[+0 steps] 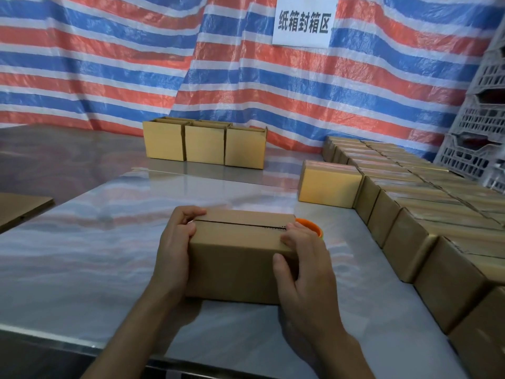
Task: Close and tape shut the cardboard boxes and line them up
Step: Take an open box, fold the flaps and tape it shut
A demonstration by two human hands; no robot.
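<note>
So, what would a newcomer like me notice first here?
Probably the red, white and blue striped tarp across the back wall, with a white sign near its top. Then the cardboard box in the middle of the table, flaps closed, gripped at either end by the left hand and right hand. Rows of taped boxes line the right side.

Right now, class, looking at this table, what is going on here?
A person is closing a cardboard box on the steel table. The left grip and right grip hold its two ends with the top flaps folded shut; the seam shows no tape yet. An orange round object, possibly the tape roll, sits just behind it. Taped boxes stand in rows on the right, and open boxes stand at the far side.
</note>
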